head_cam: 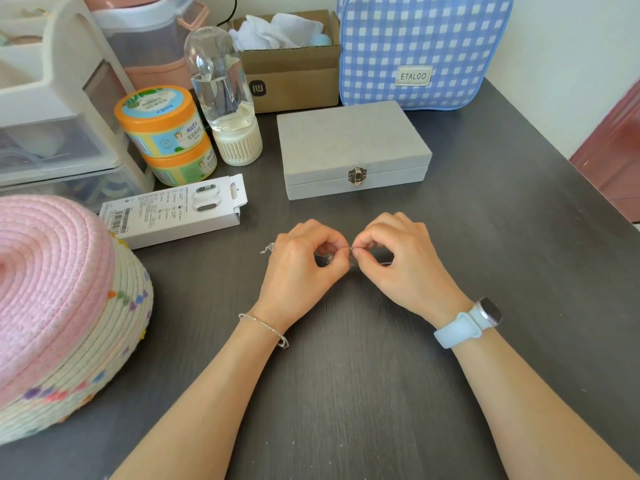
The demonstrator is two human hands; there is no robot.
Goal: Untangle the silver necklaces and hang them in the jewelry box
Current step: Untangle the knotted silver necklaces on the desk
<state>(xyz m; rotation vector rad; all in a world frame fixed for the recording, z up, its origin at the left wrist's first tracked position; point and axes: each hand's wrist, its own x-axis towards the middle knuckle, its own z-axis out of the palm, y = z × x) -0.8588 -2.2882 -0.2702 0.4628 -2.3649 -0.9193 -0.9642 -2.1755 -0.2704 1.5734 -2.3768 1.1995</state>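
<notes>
Thin silver necklaces (323, 255) lie tangled on the dark table (346, 375), mostly hidden under my hands; one loose end shows left of my left hand. My left hand (301, 261) and my right hand (401, 258) meet fingertip to fingertip over the tangle, each pinching chain between thumb and forefinger. Behind them stands the grey velvet jewelry box (353, 147), lid down and its metal clasp fastened.
A pink and cream woven basket (62, 306) fills the left. A white carton (173, 209), two orange-lidded jars (162, 123), a clear bottle (221, 91), a cardboard box (294, 74) and a blue checked bag (415, 46) line the back. The table's edge runs down the right.
</notes>
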